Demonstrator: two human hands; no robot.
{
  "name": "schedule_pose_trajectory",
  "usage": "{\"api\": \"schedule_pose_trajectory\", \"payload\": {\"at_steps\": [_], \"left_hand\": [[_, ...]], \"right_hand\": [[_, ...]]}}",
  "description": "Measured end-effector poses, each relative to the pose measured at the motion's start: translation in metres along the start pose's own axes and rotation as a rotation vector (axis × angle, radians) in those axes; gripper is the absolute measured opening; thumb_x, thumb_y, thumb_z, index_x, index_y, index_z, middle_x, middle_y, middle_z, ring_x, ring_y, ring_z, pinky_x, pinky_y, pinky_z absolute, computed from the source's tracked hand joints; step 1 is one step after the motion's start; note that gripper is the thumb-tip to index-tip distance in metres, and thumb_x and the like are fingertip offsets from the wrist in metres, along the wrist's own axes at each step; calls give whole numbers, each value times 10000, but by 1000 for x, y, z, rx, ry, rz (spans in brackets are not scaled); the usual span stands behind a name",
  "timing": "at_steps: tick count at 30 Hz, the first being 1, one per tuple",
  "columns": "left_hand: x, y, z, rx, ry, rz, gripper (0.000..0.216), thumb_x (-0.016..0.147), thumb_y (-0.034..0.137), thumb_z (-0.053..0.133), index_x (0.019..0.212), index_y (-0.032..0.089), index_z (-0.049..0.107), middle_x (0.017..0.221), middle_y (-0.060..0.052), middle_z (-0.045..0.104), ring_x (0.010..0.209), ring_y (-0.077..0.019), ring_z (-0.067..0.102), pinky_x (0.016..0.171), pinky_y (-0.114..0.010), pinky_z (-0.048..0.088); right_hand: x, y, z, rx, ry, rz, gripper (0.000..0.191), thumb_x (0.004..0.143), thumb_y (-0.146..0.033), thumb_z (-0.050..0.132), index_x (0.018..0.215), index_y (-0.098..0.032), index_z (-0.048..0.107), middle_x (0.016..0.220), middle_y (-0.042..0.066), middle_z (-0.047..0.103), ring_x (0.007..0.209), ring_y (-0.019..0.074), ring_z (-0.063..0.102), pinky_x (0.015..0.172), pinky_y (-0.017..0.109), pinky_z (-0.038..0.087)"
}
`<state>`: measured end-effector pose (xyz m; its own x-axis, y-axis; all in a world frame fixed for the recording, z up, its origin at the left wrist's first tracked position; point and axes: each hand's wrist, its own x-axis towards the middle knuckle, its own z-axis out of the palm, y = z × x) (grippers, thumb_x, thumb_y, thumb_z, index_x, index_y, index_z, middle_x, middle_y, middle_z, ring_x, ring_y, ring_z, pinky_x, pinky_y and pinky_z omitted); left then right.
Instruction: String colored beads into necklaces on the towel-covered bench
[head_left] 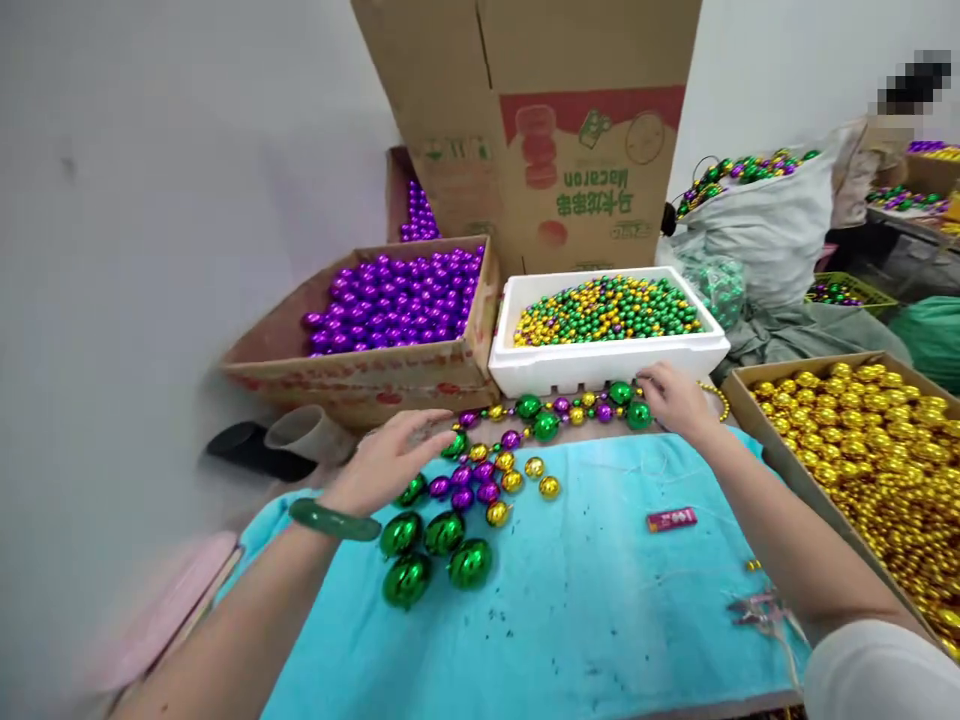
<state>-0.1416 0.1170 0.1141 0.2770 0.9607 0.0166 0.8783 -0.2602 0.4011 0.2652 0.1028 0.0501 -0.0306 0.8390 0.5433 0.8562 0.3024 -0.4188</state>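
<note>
A strand of green, purple and gold beads (546,427) lies in two rows along the far edge of the blue cloth. My left hand (397,455), with a green bangle at the wrist, has its fingers stretched out and apart beside the strand's left end. At the other end, my right hand (673,397) has curled fingers closed on the strand beside the green beads; its fingertips are partly hidden. Loose purple beads (462,477), gold beads (549,487) and large green beads (470,563) sit in a cluster near my left hand.
Behind the strand stand a box of purple beads (480,290) and a white foam box (600,356) of mixed beads. A carton of gold beads (750,400) flanks the right side. On the cloth (570,600) lie a red packet (672,519) and pliers (757,607).
</note>
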Motion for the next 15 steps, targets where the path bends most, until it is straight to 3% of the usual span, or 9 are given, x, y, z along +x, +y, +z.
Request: {"api": "schedule_pose_trajectory", "payload": {"at_steps": [3, 6, 10, 15], "left_hand": [[13, 59, 21, -95, -72, 159, 509, 821, 578, 434, 1171, 254, 611, 1227, -46, 609, 1169, -262, 538, 1053, -408, 422], [11, 99, 57, -175, -256, 276, 432, 848, 548, 453, 1169, 303, 608, 1249, -52, 585, 1192, -237, 521, 1064, -377, 412], [-1, 129, 106, -264, -551, 342, 414, 841, 501, 535, 1204, 307, 585, 1262, -69, 564, 1163, -220, 548, 1025, -353, 444], [-6, 144, 141, -276, -680, 344, 422, 828, 438, 581, 1215, 271, 583, 1231, -80, 580, 1151, -243, 556, 1021, -382, 439]], "right_hand": [[42, 48, -18, -125, 39, 187, 236, 860, -219, 462, 941, -142, 670, 967, 123, 670, 933, 249, 609, 843, 384, 479], [78, 92, -29, -208, 55, 367, 273, 849, -188, 439, 976, -122, 671, 1016, 148, 663, 972, 262, 599, 883, 394, 454], [119, 127, -21, -221, 8, 405, 294, 832, -257, 528, 1059, -126, 661, 1089, 149, 636, 995, 263, 594, 898, 376, 450], [150, 132, 16, -220, -46, 432, 587, 853, -515, 516, 1268, -100, 547, 1234, 210, 532, 1128, 329, 526, 961, 450, 413]]}}
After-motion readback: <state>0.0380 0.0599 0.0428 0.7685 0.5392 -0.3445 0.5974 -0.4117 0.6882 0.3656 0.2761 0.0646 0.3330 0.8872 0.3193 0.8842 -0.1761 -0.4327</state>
